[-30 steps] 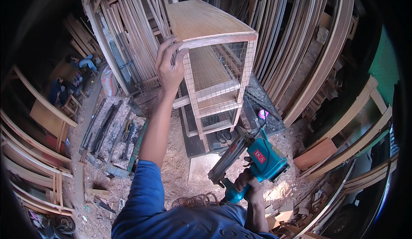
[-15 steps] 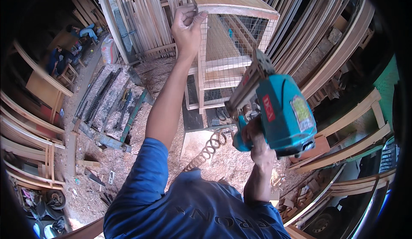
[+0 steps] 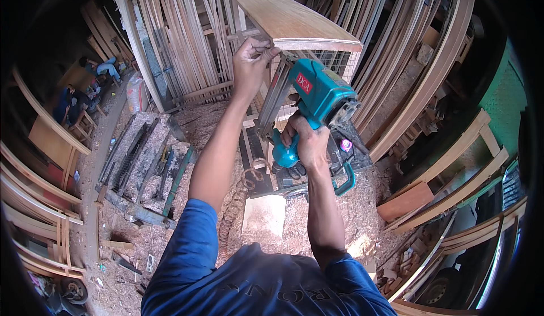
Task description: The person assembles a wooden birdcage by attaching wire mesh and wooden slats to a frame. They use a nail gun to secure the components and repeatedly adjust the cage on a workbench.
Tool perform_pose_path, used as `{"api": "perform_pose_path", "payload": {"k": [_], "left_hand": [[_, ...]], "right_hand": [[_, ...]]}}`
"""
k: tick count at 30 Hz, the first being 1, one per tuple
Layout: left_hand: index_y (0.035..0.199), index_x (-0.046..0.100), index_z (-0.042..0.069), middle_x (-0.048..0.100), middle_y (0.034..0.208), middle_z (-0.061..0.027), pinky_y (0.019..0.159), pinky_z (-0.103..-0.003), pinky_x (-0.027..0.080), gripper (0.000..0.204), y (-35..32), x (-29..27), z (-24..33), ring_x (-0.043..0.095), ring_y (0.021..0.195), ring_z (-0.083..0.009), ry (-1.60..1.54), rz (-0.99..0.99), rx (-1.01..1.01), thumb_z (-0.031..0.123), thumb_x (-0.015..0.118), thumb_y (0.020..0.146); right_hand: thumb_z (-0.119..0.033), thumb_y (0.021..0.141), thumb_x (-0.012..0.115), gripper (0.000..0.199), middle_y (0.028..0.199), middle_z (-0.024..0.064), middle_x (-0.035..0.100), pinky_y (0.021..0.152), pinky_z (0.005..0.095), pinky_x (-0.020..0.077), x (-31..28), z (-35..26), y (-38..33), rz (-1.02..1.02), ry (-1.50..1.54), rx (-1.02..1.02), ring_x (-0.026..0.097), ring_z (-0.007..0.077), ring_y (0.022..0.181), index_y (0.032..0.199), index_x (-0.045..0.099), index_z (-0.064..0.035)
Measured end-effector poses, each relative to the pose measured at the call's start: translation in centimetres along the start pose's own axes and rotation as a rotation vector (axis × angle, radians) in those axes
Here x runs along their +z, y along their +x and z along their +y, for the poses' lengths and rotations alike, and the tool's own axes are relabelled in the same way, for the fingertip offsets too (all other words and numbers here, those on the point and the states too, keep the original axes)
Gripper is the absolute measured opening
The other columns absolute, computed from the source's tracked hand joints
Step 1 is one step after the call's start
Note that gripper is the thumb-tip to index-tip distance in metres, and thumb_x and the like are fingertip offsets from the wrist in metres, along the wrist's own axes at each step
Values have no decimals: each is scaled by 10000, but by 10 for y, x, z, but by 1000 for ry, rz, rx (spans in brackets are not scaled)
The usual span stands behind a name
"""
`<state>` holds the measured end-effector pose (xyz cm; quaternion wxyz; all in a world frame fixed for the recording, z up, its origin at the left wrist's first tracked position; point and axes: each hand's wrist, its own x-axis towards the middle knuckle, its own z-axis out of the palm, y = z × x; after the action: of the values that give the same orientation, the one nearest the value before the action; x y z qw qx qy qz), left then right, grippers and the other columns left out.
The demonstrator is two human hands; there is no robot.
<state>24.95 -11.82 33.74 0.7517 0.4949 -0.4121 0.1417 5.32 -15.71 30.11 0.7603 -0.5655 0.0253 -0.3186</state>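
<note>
Left hand [image 3: 252,61] up high, fingers curled tight around the front corner of the pale wooden cage-like cabinet with wire-mesh sides [image 3: 294,27], just under its flat plank top. Right hand [image 3: 309,143] is wrapped firmly round the handle of the teal pneumatic nail gun [image 3: 317,98], its grip pressed together on the tool. The gun's long magazine slants up and left, nose meeting the cabinet's upright frame just beside and below the left hand, so the right hand is the nearer to the joint. A coiled air hose [image 3: 238,202] trails down to the sawdust-strewn floor [image 3: 362,214]; stacked timber strips [image 3: 181,38] lean behind.
</note>
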Motion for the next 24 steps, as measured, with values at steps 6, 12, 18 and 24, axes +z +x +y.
{"api": "perform_pose_path", "payload": {"k": [6, 12, 18, 24], "left_hand": [[941, 592, -1, 686, 867, -66, 696, -225, 498, 221, 2, -4, 1, 631, 815, -91, -35, -45, 2, 89, 777, 857], [952, 591, 9, 677, 853, -52, 633, -211, 477, 215, 0, -2, 2, 605, 765, -76, -37, -17, -81, 107, 765, 872], [975, 592, 9, 672, 866, -55, 687, -228, 485, 251, 2, -3, -3, 611, 792, -87, -48, -35, 8, 132, 780, 862], [1067, 575, 11, 659, 883, -56, 730, -246, 483, 345, -1, 0, -1, 606, 801, -104, 13, 10, -96, 181, 791, 859]], "right_hand": [[-35, 841, 544, 253, 630, 75, 486, 496, 323, 442, 5, 8, 3, 56, -99, -35, 510, 188, 480, 1078, 546, 53], [-20, 837, 541, 251, 625, 71, 503, 480, 316, 437, 7, -1, 1, 55, -123, -27, 517, 183, 478, 1073, 539, 63], [-25, 840, 542, 272, 625, 78, 503, 472, 321, 438, 9, -6, -3, 75, -124, -23, 523, 186, 477, 1097, 534, 62], [7, 794, 521, 283, 587, 80, 537, 434, 317, 424, 4, -17, -6, 126, 29, -144, 527, 171, 448, 1073, 554, 37]]}}
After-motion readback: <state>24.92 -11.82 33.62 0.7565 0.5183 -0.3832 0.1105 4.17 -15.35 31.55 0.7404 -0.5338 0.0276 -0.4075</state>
